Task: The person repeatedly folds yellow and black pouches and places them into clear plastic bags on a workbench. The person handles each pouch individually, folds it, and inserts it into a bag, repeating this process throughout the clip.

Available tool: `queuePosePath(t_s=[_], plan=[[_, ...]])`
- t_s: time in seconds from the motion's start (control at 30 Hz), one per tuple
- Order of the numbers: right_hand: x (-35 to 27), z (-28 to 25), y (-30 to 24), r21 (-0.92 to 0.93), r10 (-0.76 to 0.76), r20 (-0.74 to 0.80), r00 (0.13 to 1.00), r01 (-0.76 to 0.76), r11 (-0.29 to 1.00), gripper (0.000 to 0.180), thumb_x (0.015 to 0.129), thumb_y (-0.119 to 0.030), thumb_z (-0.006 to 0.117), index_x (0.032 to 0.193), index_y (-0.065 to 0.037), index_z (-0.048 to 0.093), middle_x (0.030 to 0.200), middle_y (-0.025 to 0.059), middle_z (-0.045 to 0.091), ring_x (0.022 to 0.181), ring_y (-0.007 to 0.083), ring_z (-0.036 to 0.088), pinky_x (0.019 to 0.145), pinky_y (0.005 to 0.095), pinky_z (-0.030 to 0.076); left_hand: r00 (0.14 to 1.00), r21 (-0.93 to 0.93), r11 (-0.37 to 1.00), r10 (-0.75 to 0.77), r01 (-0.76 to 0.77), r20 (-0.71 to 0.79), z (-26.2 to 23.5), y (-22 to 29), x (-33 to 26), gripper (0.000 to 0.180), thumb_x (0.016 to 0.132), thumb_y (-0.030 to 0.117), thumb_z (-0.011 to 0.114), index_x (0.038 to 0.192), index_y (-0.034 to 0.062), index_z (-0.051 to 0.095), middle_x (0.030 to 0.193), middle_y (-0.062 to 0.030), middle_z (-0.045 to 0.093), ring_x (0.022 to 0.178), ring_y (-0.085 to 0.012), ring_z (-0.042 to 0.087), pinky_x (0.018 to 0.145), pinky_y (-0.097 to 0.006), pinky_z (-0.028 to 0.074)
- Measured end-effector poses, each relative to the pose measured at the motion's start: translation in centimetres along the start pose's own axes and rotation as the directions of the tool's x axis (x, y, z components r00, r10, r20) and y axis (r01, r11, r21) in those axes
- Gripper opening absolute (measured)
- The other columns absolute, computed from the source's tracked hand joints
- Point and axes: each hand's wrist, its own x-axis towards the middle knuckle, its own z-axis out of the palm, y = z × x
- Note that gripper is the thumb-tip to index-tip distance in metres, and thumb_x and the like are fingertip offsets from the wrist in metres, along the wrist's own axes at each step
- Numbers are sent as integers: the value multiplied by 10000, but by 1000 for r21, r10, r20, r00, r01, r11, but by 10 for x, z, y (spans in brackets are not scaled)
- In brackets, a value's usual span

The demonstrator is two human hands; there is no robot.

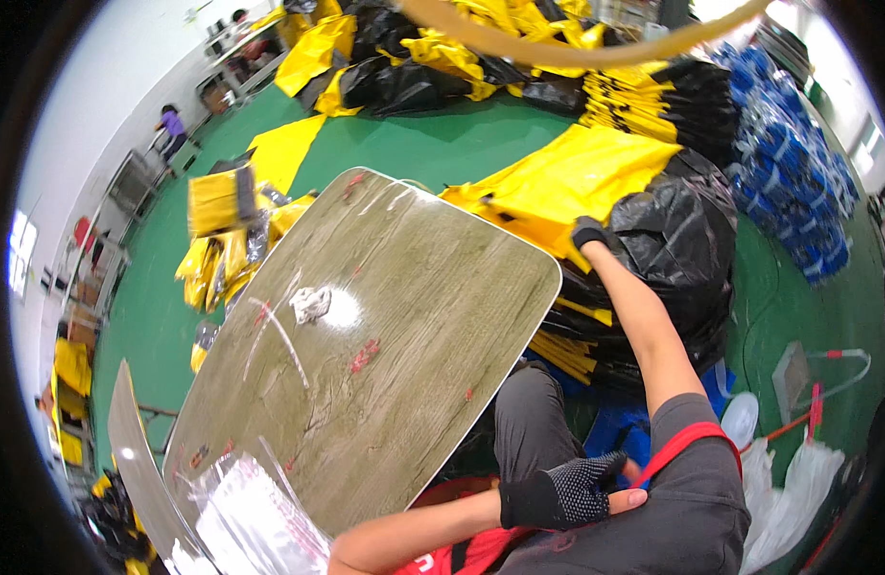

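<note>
My right arm reaches forward, and my right hand (588,232), in a black fingerless glove, closes on the edge of a yellow plastic sheet (577,172). That sheet lies over a large black plastic bundle (677,240). Across my lap, my left hand (577,491) wears a black glove with white dots and bare fingertips. Its thumb and finger meet the lower end of a red strap (687,443) that crosses my right sleeve. What lies inside its curled fingers is partly hidden.
A wood-grain table (414,287) stands at my left, bearing a crumpled white scrap (310,305) and clear plastic bags (256,522). Yellow and black bundles (404,57) lie ahead on the green floor. Blue wrapped stacks (788,163) stand right, and a pale band (586,48) arcs overhead.
</note>
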Motion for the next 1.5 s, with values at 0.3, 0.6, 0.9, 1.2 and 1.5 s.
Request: queuePosePath(t_s=[0.3, 0.6, 0.9, 1.2, 1.5], plan=[[-51, -165, -65, 612, -386, -228, 894, 440, 657, 544, 824, -347, 685, 1167, 65, 586, 1060, 209, 666, 985, 300, 643, 883, 363, 476, 965, 67, 963, 263, -262, 3, 52, 50, 13, 554, 900, 513, 538, 1106, -1, 566, 992, -172, 604, 937, -258, 583, 838, -342, 460], [-433, -154, -177, 648, -906, 150, 396, 653, 393, 330, 859, -245, 631, 1072, 7, 619, 964, 143, 663, 905, 259, 625, 827, 344, 492, 763, 873, 458, 621, -165, -181, 68, 97, -138, 630, 861, 367, 637, 1295, -39, 428, 1290, -224, 475, 1213, -348, 447, 1026, -392, 353], [-510, -144, -155, 607, -925, 339, 170, 712, 353, 311, 865, -231, 603, 1087, -14, 617, 974, 144, 650, 950, 259, 618, 847, 340, 484, -441, -421, 216, 53, 881, -896, -232, -117, -351, 938, 800, 633, 527, 1442, -3, 275, 1491, -212, 300, 1375, -351, 310, 1131, -402, 256], [-218, -132, -54, -13, -422, -78, 903, 422, 906, 590, 836, -455, 624, 1203, 4, 571, 1250, 209, 565, 1144, 333, 534, 961, 364, 411, -249, -359, 773, -264, 523, -932, -202, -239, -461, 825, 863, 685, 423, 1196, -52, 588, 1133, -164, 645, 960, -258, 622, 756, -389, 472], [-225, -116, -72, 274, -261, -44, 964, 263, 925, 350, 893, -335, 541, 1026, -33, 658, 1046, 191, 654, 942, 347, 628, 806, 398, 482, 149, -138, 982, -118, -128, -982, -155, -158, -411, 385, 847, 308, 704, 1108, 36, 627, 1003, -28, 660, 822, -149, 613, 718, -266, 491]])
